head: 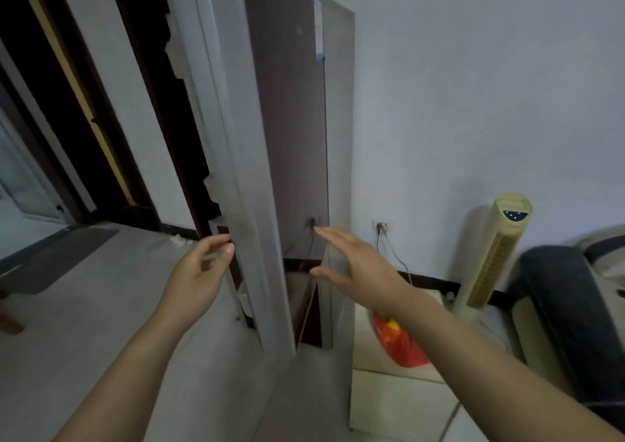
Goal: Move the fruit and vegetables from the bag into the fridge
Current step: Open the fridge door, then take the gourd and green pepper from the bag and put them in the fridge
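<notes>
kid: bag (400, 347), where is it?
pal: red one, on the floor, lower middle right, partly behind the right arm. something yellow shows at its top.
kid: and the hands?
pal: left hand (196, 272) is in the middle, fingers bent, tips at the edge of the tall grey door (243, 171). i cannot tell if it grips. right hand (355, 265) is flat, fingers spread, holding nothing, before a grey panel (338, 137).

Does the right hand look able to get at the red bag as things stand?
Probably yes: the right hand is open and empty, and the red bag sits uncovered on the floor below its forearm.
</notes>
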